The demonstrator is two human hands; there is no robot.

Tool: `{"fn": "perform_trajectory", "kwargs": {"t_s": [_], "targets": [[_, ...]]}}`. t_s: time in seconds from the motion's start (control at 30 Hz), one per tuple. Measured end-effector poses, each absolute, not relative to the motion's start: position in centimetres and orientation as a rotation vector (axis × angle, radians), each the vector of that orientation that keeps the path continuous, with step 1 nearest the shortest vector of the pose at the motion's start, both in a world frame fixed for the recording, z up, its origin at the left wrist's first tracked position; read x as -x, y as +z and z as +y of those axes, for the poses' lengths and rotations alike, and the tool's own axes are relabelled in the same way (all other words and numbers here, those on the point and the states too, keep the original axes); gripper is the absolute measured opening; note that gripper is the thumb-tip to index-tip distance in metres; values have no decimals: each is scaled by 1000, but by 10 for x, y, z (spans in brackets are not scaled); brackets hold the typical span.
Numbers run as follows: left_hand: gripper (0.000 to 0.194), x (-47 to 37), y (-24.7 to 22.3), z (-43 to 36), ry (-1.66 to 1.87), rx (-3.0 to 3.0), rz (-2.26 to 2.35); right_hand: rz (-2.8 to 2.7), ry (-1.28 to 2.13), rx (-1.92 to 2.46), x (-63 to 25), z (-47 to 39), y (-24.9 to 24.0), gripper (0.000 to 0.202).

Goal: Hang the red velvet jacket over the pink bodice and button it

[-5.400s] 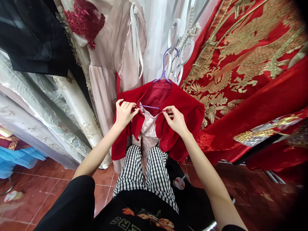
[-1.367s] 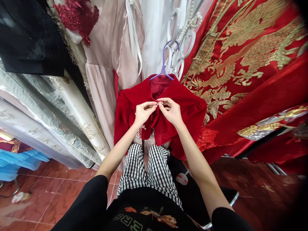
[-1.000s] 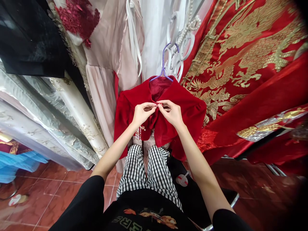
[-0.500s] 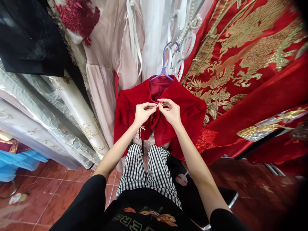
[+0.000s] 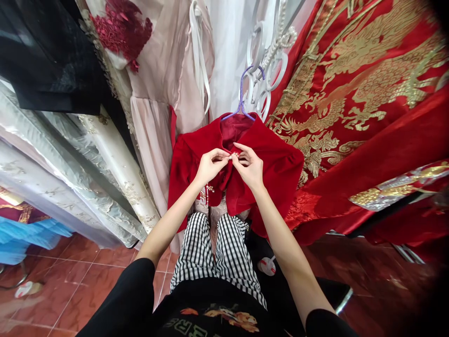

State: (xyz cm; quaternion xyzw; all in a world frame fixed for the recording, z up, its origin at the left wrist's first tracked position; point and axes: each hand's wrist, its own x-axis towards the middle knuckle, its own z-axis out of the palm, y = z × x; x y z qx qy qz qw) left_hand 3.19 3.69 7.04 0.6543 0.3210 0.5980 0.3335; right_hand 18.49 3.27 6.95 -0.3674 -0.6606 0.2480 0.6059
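Left hand [image 5: 211, 164] and right hand [image 5: 250, 166] each pinched nearly closed at the fingertips, I hold a small beaded fastening [image 5: 234, 155] at the neckline of the red jacket [image 5: 280, 164], mid-frame on a purple hanger [image 5: 241, 93], my checkered trousers [image 5: 196, 248] lower down.

black shirt [image 5: 206, 292] | outlined lettering [image 5: 191, 327], partly cut off | no word readable
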Motion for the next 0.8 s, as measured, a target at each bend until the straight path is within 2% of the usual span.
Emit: {"fn": "perform_trajectory", "kwargs": {"t_s": [0.23,0.4,0.5,0.6,0.7,0.8], "targets": [[18,-51,56,9,1752,-1704,1004,-1498,564,835,-188,19,58,41],[23,-58,56,14,1721,-1680,1039,-1490,599,811,-188,13,50,35],[24,-57,52,19,1695,-1592,1036,-1388,619,810,-180,5,35,39],[26,-57,37,16,1683,-1416,990,-1348,579,974,-172,-9,12,49],[30,-56,18,9,1623,-1333,960,-1414,577,1181,-179,-23,-7,36],[30,-54,6,5,1639,-1396,1038,-1343,513,1281,-200,-32,-9,36]]}}
